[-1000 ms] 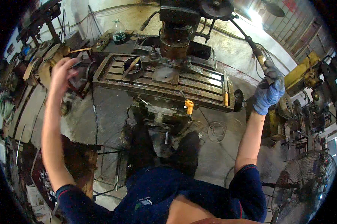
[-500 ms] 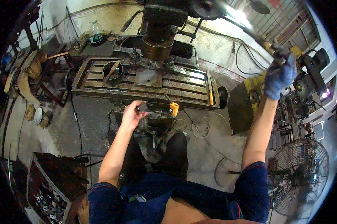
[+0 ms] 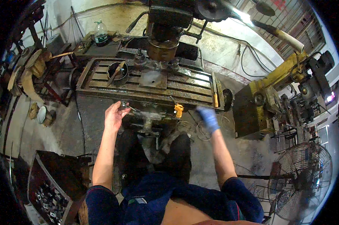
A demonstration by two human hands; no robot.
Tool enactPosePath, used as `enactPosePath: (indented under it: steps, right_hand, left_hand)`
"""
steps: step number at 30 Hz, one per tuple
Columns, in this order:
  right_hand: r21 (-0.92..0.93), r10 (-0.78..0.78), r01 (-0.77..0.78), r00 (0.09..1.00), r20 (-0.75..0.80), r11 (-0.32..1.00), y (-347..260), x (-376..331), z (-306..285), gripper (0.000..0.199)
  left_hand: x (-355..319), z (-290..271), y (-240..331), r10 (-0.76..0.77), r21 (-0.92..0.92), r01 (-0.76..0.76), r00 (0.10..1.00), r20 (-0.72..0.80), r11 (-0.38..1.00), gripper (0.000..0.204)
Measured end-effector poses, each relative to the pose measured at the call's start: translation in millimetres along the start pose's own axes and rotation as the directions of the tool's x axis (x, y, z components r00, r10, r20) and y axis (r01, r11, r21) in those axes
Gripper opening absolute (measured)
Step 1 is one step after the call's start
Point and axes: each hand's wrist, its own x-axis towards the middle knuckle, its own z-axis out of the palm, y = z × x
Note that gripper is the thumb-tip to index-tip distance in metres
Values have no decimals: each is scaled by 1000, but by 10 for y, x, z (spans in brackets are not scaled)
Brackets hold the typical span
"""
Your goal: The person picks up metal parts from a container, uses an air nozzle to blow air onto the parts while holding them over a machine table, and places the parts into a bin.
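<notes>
My bare left hand point(image 3: 115, 115) is closed, with its fingertips pinching a small shiny metal part point(image 3: 125, 105) just in front of the machine table point(image 3: 102, 91). The part's exact kind is too small to tell. My right hand point(image 3: 207, 117), in a blue-grey glove, is smeared by motion near the table's front right, so its fingers do not read. Between the hands, a yellow air blow gun point(image 3: 179, 110) hangs at the table's front edge. A flat metal plate point(image 3: 152, 79) lies mid-table under the machine's spindle head point(image 3: 162, 47).
A round tin point(image 3: 120, 78) with a brush point(image 3: 116, 72) across it stands on the table's left. A yellow-handled tool point(image 3: 215, 98) lies at its right end. A bin of metal pieces point(image 3: 51, 200) sits lower left, and a caged fan point(image 3: 300, 180) lower right.
My right hand has come down and left from high at the upper right to the table's front. The left hand has shifted left, still holding the small part. The view has moved slightly.
</notes>
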Motion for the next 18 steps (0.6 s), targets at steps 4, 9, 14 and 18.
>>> enactPosePath:
  steps: [4, 9, 14, 18]
  right_hand:
    - [-35, 218, -217, 940, 262, 976, 748, 133, 665, 41]
    - [79, 107, -105, 994, -29, 991, 1026, 293, 1170, 32]
    - [70, -332, 338, 940, -83, 938, 368, -207, 1083, 41]
    - [28, -476, 479, 876, -84, 877, -218, -309, 637, 43]
  left_hand:
    - [-127, 7, 123, 15, 67, -14, 1000, -15, 998, 20]
    - [-189, 31, 32, 4, 108, 12, 989, -150, 994, 26]
    - [-160, -247, 44, 8, 66, 2, 990, -140, 998, 27]
    - [-100, -210, 57, 7, -27, -10, 995, -96, 1000, 20]
